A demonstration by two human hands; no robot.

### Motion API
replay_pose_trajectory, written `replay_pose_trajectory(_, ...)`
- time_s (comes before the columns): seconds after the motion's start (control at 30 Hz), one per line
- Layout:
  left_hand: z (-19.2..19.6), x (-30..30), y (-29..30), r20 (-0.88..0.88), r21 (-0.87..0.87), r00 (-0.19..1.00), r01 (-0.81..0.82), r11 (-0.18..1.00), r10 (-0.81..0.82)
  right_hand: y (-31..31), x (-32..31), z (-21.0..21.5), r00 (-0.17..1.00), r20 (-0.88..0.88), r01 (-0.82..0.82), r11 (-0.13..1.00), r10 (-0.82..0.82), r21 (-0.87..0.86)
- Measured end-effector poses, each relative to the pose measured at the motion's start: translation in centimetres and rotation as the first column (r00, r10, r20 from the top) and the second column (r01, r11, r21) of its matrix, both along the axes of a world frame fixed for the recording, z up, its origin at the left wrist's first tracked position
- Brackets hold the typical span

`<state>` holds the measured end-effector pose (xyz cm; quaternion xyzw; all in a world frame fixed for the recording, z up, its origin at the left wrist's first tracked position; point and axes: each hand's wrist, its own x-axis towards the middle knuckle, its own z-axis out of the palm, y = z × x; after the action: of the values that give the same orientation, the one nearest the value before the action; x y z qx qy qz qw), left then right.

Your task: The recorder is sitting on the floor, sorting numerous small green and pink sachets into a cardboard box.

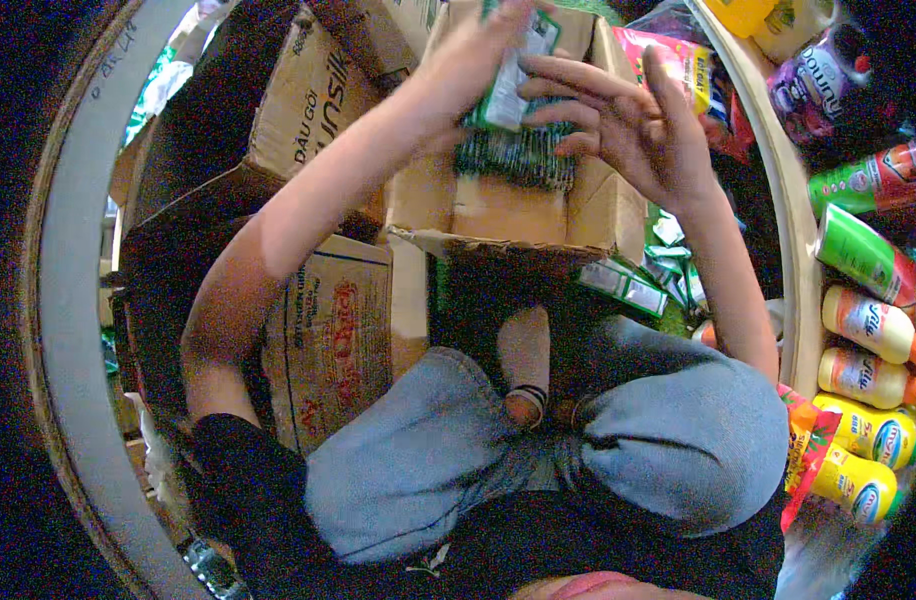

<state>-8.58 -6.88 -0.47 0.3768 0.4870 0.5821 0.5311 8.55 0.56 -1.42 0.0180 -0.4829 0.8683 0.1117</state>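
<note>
Green floor: green-white packets. Right shelf: bottles.

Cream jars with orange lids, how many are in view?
2. At the picture's right: the upper jar is just below a green-and-red container, the lower jar just above a yellow container. Others may be hidden.

one open box, two hands above it, two pale jars, two yellow containers and two green cans right of it
</note>
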Motion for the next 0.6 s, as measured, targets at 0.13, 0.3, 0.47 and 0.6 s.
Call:
replay_pose_trajectory(0.13,-1.0,0.9,0.0,-0.286,0.08,0.954,-0.067,0.995,0.088,0.9,0.6,-0.1,0.974,0.121,0.109,0.864,-0.192,0.491)
replay_pose_trajectory(0.3,-0.6,-0.5,0.9,0.027,-0.061,0.991,-0.129,0.99,0.131,8.0,4.5,-1.9,0.745,-0.004,0.365,0.403,-0.667,0.839)
replay_pose_trajectory(0.47,0.1,-0.7,1.9,-0.209,-0.104,0.968,-0.163,0.981,0.139,14.9,11.8,-19.2,0.392,0.23,0.158,0.311,-0.891,0.937)
replay_pose_trajectory(0.6,0.1,-1.2,1.2,-0.117,-0.084,0.987,-0.116,0.99,0.106,13.2,11.1,-25.6,0.419,-0.015,0.148,0.052,-0.908,0.988)
